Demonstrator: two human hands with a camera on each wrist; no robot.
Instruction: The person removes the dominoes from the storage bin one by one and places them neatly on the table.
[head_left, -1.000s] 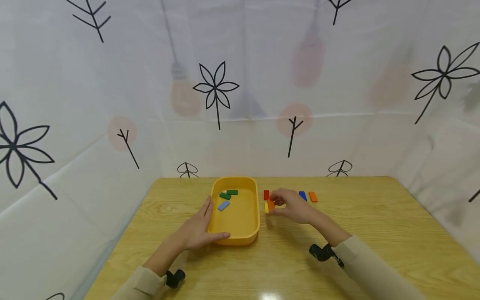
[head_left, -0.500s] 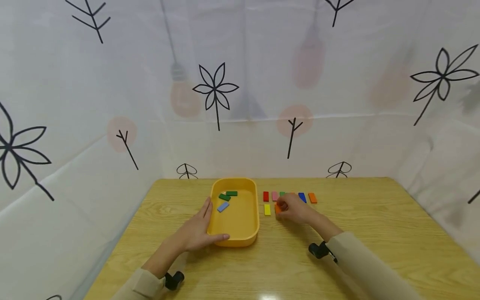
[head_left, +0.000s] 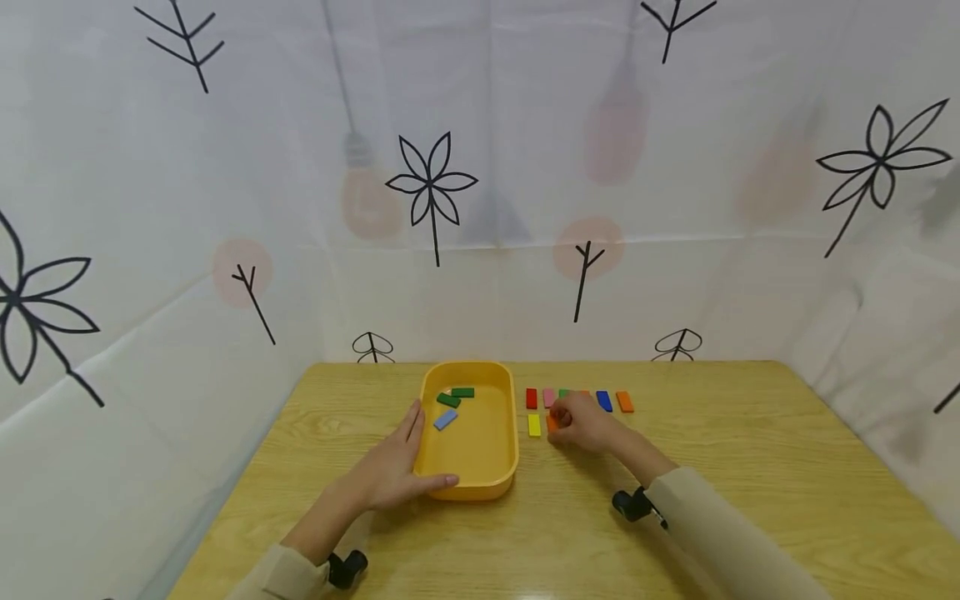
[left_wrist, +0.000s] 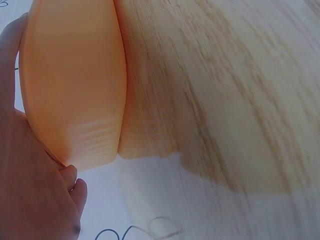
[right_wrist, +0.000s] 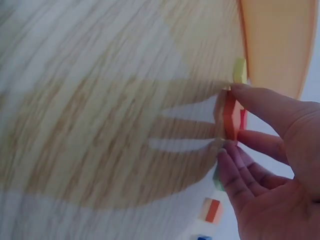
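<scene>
My left hand [head_left: 390, 482] rests on the left side and near corner of a yellow plastic tray [head_left: 480, 454], its fingers straight along the wall and its thumb across the near rim. In the left wrist view that hand lies against the tray's outer wall [left_wrist: 75, 85]. Right of the tray, my right hand [head_left: 590, 423] pinches an orange block [right_wrist: 231, 116] between thumb and fingertips, low at the tabletop. A yellow block [head_left: 534, 426] lies just left of it. Behind are a red block [head_left: 531, 398] and a pink block [head_left: 548, 397]; a green block [head_left: 564, 393] is partly hidden.
Two dark green blocks [head_left: 462, 392] and a light blue block [head_left: 446, 419] lie inside the tray. Farther right on the wooden table [head_left: 720, 467] are a blue block [head_left: 603, 401] and another orange block [head_left: 625, 402]. A patterned white cloth [head_left: 480, 300] hangs behind.
My right hand has carried the orange block from against the yellow block a little to the right and down to the table, then slightly back left. The left hand stays on the tray.
</scene>
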